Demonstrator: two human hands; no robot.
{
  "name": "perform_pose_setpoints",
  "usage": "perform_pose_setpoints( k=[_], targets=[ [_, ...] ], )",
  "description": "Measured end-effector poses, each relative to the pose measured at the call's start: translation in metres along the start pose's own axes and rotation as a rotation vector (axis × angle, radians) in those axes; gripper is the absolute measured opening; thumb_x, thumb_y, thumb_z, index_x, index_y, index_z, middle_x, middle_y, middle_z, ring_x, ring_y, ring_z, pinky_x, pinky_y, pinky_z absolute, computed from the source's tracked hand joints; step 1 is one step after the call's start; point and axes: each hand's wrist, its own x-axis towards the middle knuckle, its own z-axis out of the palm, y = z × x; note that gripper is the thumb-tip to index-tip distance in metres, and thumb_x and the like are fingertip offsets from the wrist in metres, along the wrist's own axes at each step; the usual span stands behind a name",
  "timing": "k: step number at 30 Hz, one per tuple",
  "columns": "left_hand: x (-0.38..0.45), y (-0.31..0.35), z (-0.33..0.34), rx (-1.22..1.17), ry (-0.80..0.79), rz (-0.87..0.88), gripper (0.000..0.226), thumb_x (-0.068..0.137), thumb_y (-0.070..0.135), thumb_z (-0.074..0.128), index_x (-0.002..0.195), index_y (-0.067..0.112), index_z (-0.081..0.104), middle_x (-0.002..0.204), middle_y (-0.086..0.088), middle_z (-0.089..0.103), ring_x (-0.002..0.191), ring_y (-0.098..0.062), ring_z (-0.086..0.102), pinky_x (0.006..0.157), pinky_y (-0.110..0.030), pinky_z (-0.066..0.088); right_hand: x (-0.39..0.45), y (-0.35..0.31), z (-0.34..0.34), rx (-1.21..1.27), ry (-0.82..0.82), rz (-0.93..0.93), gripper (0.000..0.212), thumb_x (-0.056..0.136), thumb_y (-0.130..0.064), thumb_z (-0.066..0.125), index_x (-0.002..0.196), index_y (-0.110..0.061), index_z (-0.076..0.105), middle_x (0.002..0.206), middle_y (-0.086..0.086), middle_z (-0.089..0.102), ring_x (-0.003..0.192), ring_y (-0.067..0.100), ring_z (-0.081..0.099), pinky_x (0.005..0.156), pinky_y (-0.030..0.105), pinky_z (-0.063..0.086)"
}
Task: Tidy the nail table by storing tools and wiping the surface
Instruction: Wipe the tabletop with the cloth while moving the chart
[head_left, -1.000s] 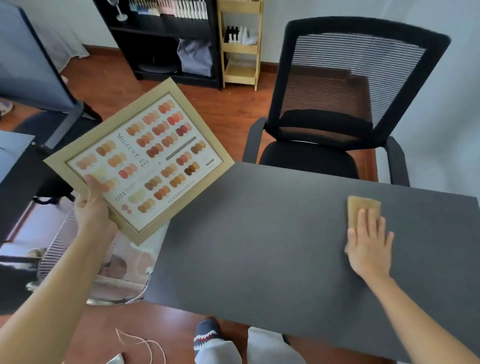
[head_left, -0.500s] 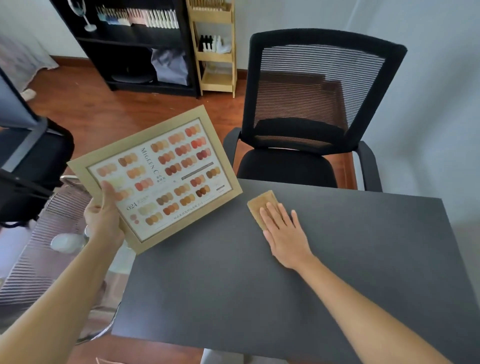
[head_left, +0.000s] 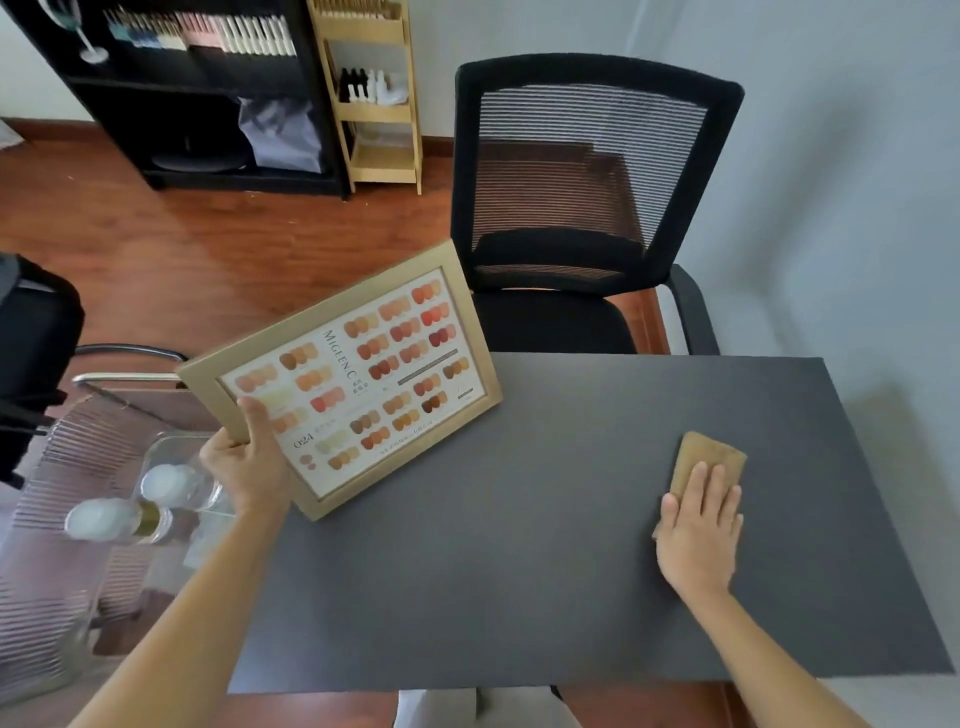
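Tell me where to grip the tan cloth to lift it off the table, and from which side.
Pinch the tan cloth at its far uncovered end, coming from above. It lies flat on the table and the right hand covers its near half.

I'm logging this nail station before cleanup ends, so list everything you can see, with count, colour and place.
Table: one, dark grey, centre.
Cloth: one, tan, on the table's right part, under the right hand.
Framed nail colour chart: one, beige frame, held above the table's left edge.
Mesh office chair: one, black, behind the table.
Shelving unit: one, black, far left.
Wooden rack: one, pale wood, beside the shelving.
Clear cart: one, transparent, left of the table.
Left hand: gripping the frame.
Right hand: flat on the cloth.
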Motion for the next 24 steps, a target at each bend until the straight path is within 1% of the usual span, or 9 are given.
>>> perform_pose_setpoints(
  k=[3, 6, 7, 10, 12, 14, 16, 20, 24],
  targets=[
    [-0.005, -0.005, -0.009, 0.103, -0.059, 0.123, 0.058, 0.084, 0.054, 0.056, 0.060, 0.001, 0.050, 0.052, -0.002, 0.042, 0.042, 0.003, 0.038, 0.045, -0.019, 0.034, -0.029, -0.009, 0.012, -0.040, -0.007, -0.023, 0.063, 0.102, -0.033, 0.034, 0.155, -0.009, 0.008, 0.164, 0.014, 0.006, 0.150, 0.038, 0.005, 0.120, 0.053, 0.014],
    [-0.012, -0.013, -0.016, 0.182, -0.174, 0.195, 0.056, 0.073, 0.053, 0.056, 0.058, -0.001, 0.060, 0.043, 0.020, 0.054, 0.043, 0.008, 0.046, 0.046, -0.017, 0.040, -0.031, -0.010, 0.015, -0.064, -0.012, -0.018, 0.064, 0.102, -0.034, 0.032, 0.155, -0.010, 0.005, 0.164, 0.013, 0.003, 0.150, 0.038, 0.003, 0.120, 0.052, 0.013],
    [-0.013, -0.016, -0.017, 0.208, -0.196, 0.219, 0.056, 0.072, 0.052, 0.057, 0.057, -0.002, 0.061, 0.047, 0.019, 0.056, 0.046, 0.006, 0.047, 0.049, -0.022, 0.044, -0.030, -0.011, 0.015, -0.070, -0.008, -0.020, 0.064, 0.102, -0.034, 0.032, 0.155, -0.010, 0.006, 0.164, 0.014, 0.004, 0.150, 0.038, 0.003, 0.120, 0.052, 0.013],
    [-0.006, -0.016, -0.016, 0.300, -0.188, 0.299, 0.065, 0.070, 0.051, 0.058, 0.060, -0.014, 0.059, 0.060, -0.005, 0.055, 0.059, -0.015, 0.050, 0.049, -0.038, 0.046, -0.027, -0.015, 0.017, -0.074, 0.012, -0.016, 0.064, 0.102, -0.033, 0.034, 0.155, -0.009, 0.008, 0.163, 0.015, 0.005, 0.150, 0.040, 0.005, 0.120, 0.053, 0.013],
    [0.004, -0.013, -0.016, 0.325, -0.195, 0.315, 0.068, 0.070, 0.053, 0.059, 0.058, -0.014, 0.054, 0.057, -0.007, 0.050, 0.057, -0.017, 0.045, 0.045, -0.038, 0.039, -0.026, -0.015, 0.020, -0.083, 0.017, -0.008, 0.064, 0.102, -0.033, 0.033, 0.155, -0.009, 0.006, 0.164, 0.015, 0.004, 0.150, 0.039, 0.004, 0.120, 0.053, 0.011],
    [0.012, -0.008, -0.016, 0.317, -0.220, 0.317, 0.067, 0.068, 0.054, 0.061, 0.059, -0.012, 0.053, 0.058, -0.009, 0.050, 0.055, -0.014, 0.043, 0.043, -0.024, 0.036, -0.024, -0.014, 0.022, -0.089, 0.019, -0.005, 0.064, 0.102, -0.034, 0.031, 0.155, -0.009, 0.005, 0.164, 0.015, 0.003, 0.150, 0.038, 0.002, 0.120, 0.053, 0.009],
    [0.016, -0.004, -0.017, 0.294, -0.266, 0.321, 0.061, 0.067, 0.055, 0.062, 0.067, -0.005, 0.058, 0.065, -0.010, 0.055, 0.060, -0.019, 0.048, 0.048, -0.018, 0.037, -0.024, -0.015, 0.021, -0.098, 0.008, -0.013, 0.064, 0.103, -0.035, 0.029, 0.155, -0.010, 0.003, 0.164, 0.014, 0.001, 0.150, 0.037, 0.000, 0.121, 0.052, 0.008],
    [0.007, -0.003, -0.021, 0.202, -0.357, 0.313, 0.021, 0.073, 0.053, 0.066, 0.083, 0.039, 0.055, 0.079, -0.009, 0.054, 0.070, -0.020, 0.048, 0.062, -0.036, 0.043, -0.037, -0.014, 0.018, -0.079, 0.002, -0.047, 0.063, 0.103, -0.035, 0.026, 0.155, -0.012, 0.000, 0.164, 0.013, 0.002, 0.151, 0.034, -0.001, 0.121, 0.052, 0.011],
    [0.002, -0.012, -0.025, 0.185, -0.371, 0.335, 0.028, 0.073, 0.053, 0.070, 0.092, 0.041, 0.053, 0.081, 0.001, 0.059, 0.069, -0.015, 0.051, 0.063, -0.030, 0.048, -0.095, -0.034, 0.032, -0.116, -0.002, -0.248, 0.064, 0.101, -0.042, 0.007, 0.152, -0.008, 0.022, 0.159, 0.017, 0.024, 0.146, 0.039, 0.023, 0.114, 0.052, 0.025]
  ],
)
